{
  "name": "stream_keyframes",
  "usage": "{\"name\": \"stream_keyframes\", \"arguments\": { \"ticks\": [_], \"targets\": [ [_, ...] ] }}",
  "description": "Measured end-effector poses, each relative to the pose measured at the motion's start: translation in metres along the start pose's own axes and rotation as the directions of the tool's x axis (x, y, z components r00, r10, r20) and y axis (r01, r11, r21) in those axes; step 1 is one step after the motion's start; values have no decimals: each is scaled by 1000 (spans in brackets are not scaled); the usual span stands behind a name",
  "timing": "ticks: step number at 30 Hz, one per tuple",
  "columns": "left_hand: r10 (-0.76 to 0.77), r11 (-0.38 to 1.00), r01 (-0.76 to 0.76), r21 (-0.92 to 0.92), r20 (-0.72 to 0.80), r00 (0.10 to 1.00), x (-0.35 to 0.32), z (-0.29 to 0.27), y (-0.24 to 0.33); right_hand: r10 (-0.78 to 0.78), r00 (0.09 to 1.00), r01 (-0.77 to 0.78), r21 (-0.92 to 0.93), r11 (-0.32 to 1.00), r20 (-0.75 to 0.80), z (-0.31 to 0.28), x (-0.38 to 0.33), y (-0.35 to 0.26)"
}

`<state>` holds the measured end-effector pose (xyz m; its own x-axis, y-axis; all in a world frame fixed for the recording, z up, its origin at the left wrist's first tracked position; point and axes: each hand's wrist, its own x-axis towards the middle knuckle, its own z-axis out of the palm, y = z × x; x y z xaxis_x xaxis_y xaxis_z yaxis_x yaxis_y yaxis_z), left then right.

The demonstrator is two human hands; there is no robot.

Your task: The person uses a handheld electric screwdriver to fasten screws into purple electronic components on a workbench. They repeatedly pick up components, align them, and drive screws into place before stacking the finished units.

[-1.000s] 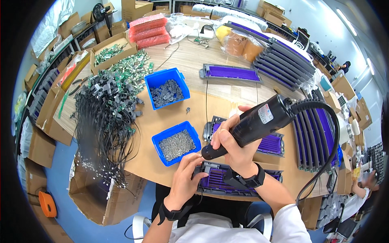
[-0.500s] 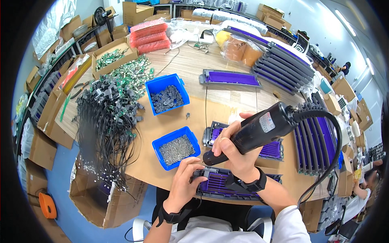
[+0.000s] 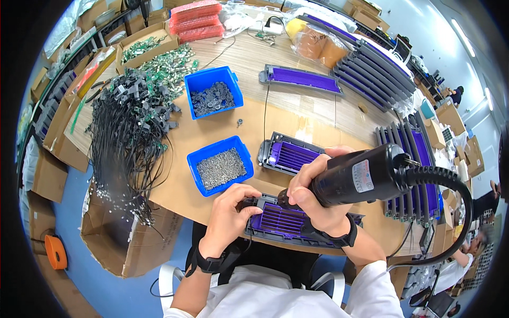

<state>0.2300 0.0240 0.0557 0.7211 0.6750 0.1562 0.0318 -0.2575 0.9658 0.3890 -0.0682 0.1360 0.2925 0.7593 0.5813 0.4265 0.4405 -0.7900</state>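
My right hand [image 3: 318,199] is wrapped round a black corded electric screwdriver [image 3: 352,177], which lies nearly level with its nose pointing left. Below that nose is a grey-framed panel with purple slats [image 3: 283,225], at the table's near edge. My left hand [image 3: 233,212] grips the panel's left end between thumb and fingers, where a small dark part shows. The screwdriver's bit is hidden, so contact with the panel cannot be made out. A blue bin of small metal screws [image 3: 221,168] stands just beyond my left hand. A second purple-slatted panel [image 3: 294,153] lies farther back.
A blue bin of grey rings [image 3: 212,98] stands beyond the screw bin. At left lies a heap of black cables [image 3: 124,132] with green circuit boards. Stacked panels [image 3: 374,74] fill the back right. The screwdriver's thick cord [image 3: 461,212] loops down at right.
The screwdriver's nose has shifted right along the panel, and its body is tipped closer to level. My left hand stays at the panel's left end. The whole view has shifted.
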Motion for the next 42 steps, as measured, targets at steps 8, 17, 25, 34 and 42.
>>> {"name": "stream_keyframes", "arguments": {
  "ticks": [8, 17, 25, 34, 42],
  "targets": [
    [41, 999, -40, 16, -27, 999, 0, 2, -2, 86, 983, -58, 171, 984, -162, 12, -5, 4],
    [65, 996, -64, 63, -22, 998, -1, 0, 3, 94, 986, -63, 212, 975, -139, 15, -4, 11],
    [52, 998, -52, 18, 16, 999, 0, -2, -3, -20, 994, -6, 242, 970, 108, 7, 5, 19],
    [44, 999, -45, 28, 51, 998, 3, -7, -1, 15, 995, -49, 349, 936, 99, 13, 5, 18],
    [120, 991, -120, 57, 6, 993, -2, -4, -2, 91, 994, -101, 180, 978, 61, 17, 8, 4]
  ]
}}
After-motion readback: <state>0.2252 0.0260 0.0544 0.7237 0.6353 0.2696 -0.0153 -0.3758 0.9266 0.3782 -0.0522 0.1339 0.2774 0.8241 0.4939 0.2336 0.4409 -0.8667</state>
